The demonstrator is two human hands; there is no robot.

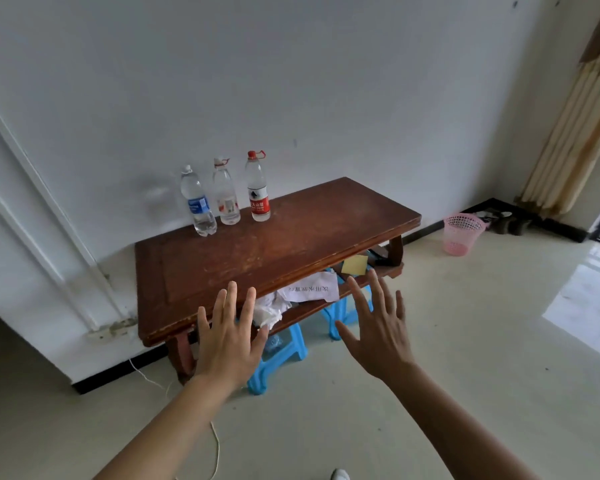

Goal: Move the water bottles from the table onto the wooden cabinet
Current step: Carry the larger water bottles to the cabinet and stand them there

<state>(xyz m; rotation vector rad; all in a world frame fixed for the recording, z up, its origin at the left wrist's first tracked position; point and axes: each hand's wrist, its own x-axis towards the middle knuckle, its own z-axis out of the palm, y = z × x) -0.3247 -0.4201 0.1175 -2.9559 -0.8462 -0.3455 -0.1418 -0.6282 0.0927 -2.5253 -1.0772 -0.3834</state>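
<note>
Your left hand (227, 336) and right hand (378, 332) are both held out flat, fingers spread, holding nothing, in front of the table's (291, 244) near edge. Three bottles stand upright in a row at its far edge by the wall: blue-label (197, 203), pale-label (226, 194), red-label (258, 188).

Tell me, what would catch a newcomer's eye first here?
The left hand and right hand spread open in the foreground, before a low brown table. At its far left corner stand three upright bottles in a row: blue-labelled bottle, pale-labelled bottle, red-labelled bottle. A pink basket sits on the floor to the right.
</note>
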